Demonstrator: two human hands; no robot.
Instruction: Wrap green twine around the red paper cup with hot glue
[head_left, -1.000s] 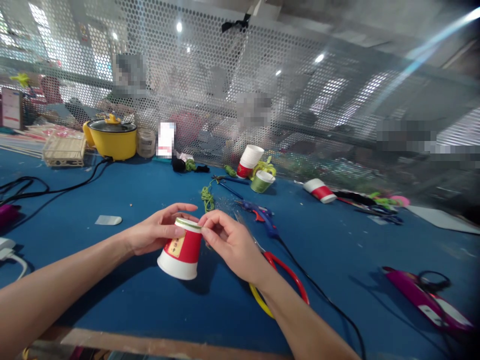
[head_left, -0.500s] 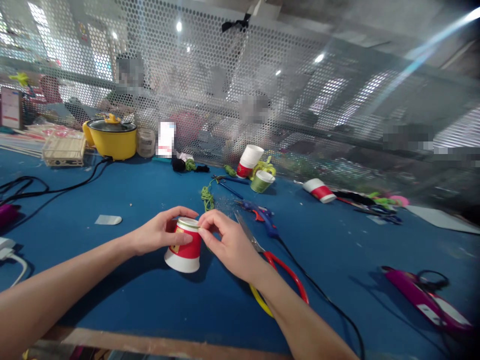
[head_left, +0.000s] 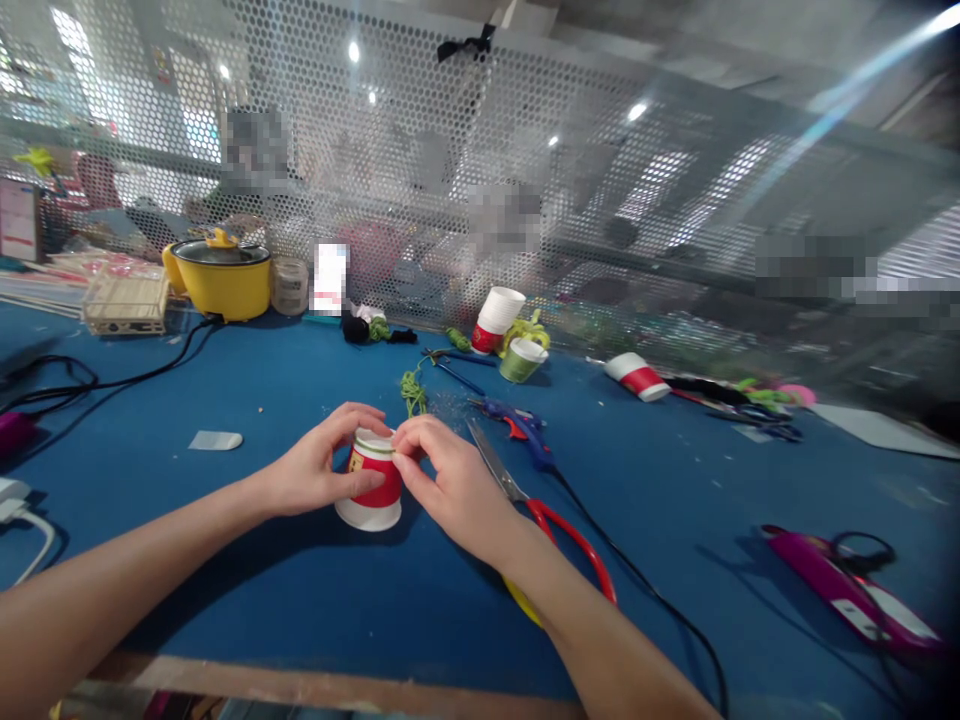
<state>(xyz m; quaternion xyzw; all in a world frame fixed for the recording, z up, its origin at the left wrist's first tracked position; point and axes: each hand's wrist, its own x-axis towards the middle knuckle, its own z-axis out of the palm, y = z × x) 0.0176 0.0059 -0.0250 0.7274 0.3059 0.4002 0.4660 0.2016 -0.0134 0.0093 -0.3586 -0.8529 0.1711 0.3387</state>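
Left hand [head_left: 319, 466] around tapered paper cup [head_left: 387, 488], right hand [head_left: 456, 470] in pinch on green yarn [head_left: 373, 447].

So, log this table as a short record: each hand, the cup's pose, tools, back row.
Left hand: around red-and-white paper cup
Right hand: pinching at green strand round the cup's top edge
Cup pose: narrow end up
Tools: scissors, partly hidden by the right forearm; blue glue gun beyond
Back row: yellow pot, cup stack, green cup

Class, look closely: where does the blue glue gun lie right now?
In the head view, the glue gun lies slightly right of centre on the blue table, just beyond the scissors, right of the right hand.
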